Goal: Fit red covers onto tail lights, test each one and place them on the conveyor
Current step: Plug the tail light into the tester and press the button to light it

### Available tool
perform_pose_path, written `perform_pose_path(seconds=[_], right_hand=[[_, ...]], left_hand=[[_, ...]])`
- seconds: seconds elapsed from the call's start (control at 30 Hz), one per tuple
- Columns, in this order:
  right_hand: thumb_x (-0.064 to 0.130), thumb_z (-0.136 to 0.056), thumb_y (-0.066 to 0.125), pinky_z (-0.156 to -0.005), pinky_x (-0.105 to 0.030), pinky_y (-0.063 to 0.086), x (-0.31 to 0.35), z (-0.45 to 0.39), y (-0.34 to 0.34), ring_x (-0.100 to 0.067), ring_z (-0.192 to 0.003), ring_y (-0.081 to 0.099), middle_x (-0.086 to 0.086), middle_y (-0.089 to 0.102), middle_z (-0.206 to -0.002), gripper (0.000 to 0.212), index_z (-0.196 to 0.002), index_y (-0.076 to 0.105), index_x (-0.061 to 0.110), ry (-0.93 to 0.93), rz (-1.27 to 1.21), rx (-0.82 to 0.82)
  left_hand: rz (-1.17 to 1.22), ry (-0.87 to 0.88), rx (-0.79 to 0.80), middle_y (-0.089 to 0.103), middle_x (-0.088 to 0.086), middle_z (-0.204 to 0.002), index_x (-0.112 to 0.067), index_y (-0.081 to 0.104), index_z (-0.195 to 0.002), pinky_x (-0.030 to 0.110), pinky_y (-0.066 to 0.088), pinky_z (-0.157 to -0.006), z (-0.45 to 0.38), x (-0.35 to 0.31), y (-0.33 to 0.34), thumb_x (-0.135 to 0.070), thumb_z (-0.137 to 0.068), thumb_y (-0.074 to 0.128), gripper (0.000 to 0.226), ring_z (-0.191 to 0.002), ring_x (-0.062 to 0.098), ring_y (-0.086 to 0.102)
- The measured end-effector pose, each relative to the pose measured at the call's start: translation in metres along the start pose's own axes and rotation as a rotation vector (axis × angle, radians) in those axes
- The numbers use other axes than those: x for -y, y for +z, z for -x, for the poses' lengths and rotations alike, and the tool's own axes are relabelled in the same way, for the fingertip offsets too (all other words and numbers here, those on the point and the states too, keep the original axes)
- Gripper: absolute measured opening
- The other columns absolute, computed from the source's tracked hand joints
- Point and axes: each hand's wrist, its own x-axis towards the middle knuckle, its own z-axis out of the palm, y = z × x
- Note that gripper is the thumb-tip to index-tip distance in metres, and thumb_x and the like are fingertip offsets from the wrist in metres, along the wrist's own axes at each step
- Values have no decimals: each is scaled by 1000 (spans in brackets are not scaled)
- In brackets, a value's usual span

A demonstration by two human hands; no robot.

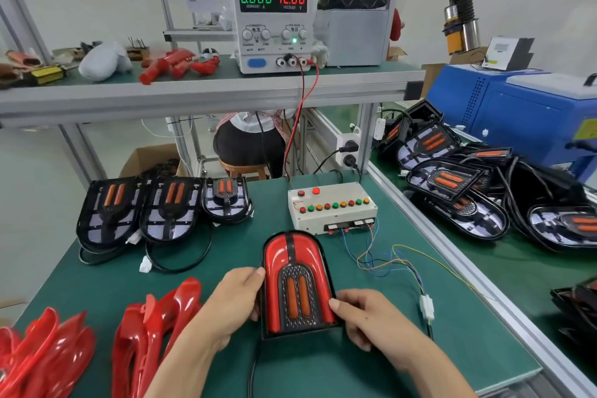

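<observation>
Both hands on one tail light (295, 284) w/ its red cover (274, 255) already on, lying flat on the green bench mat (355, 359) just in front of the test box (332, 208). Left hand (231, 304) curls round the left edge, thumb up on the cover rim; right hand (365, 320) grips the lower right corner, thumb on the red. Looks like pressing/seating the cover, not testing yet: supply (273, 19) reads 0.000 A at 12.00 V and the loose white plug (426, 305) lies apart to the right, not joined to anything I can see. Risks, as I judge them: uneven thumb pressure could leave one side of the cover unclipped or crack the plastic; the lamp's own cable runs off under the near edge, could snag when lifted. Three uncovered lamps (168, 210) wait at back left, spare covers (155, 329) near left. Conveyor (468, 268) to the right is crowded w/ lamps, so placing there may knock others.
</observation>
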Motion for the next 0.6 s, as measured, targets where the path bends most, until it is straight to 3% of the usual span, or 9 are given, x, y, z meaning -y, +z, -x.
perform_pose_path(seconds=[0.1, 0.2, 0.27, 0.37, 0.43, 0.6], right_hand=[[30, -97, 67, -45, -24, 35, -2, 3, 0, -15, -45, 43, -4, 46, -54, 23, -80, 64, 15, -37, -124, -44], [18, -100, 62, -50, -26, 44, -6, 3, 2, -18, -52, 52, -10, 57, -64, 17, -98, 68, 2, -58, -249, -145], [13, -100, 59, -53, -29, 48, -11, 0, 2, -21, -55, 56, -12, 63, -69, 19, -106, 67, -3, -63, -327, -212], [9, -100, 57, -56, -31, 52, -22, -4, 0, -24, -58, 61, -15, 67, -71, 17, -107, 67, -4, -92, -388, -329], [7, -100, 57, -56, -31, 54, -28, -8, -2, -26, -61, 64, -17, 70, -76, 16, -107, 67, -4, -112, -438, -405], [3, -99, 56, -53, -29, 56, -33, -16, -5, -27, -60, 65, -20, 72, -81, 15, -105, 66, -7, -141, -591, -482]], left_hand=[[9, 53, 7, 60, 4, -69, -8, 59, -81, 27, 46, -59, -10, -8, 3, -30, -111, 37, 43, -58, 11, 52], [-64, 24, 20, 66, -3, -72, -10, 64, -85, 24, 49, -56, -24, -16, 5, -39, -110, 37, 47, -58, 9, 59], [-98, 19, -46, 74, -7, -89, -18, 68, -96, 24, 51, -58, -35, -22, 5, -42, -109, 38, 41, -65, 11, 67], [-234, 143, -158, 75, -4, -102, -24, 68, -105, 22, 51, -66, -54, -30, 8, -32, -108, 43, 26, -79, 13, 71], [-366, 255, -166, 73, -3, -112, -23, 68, -122, 17, 47, -70, -67, -35, 13, -25, -107, 45, 27, -91, 14, 68], [-580, 421, -113, 55, 3, -145, -16, 55, -145, 26, 41, -108, -100, -47, 28, -8, -105, 42, 42, -131, 20, 53]])
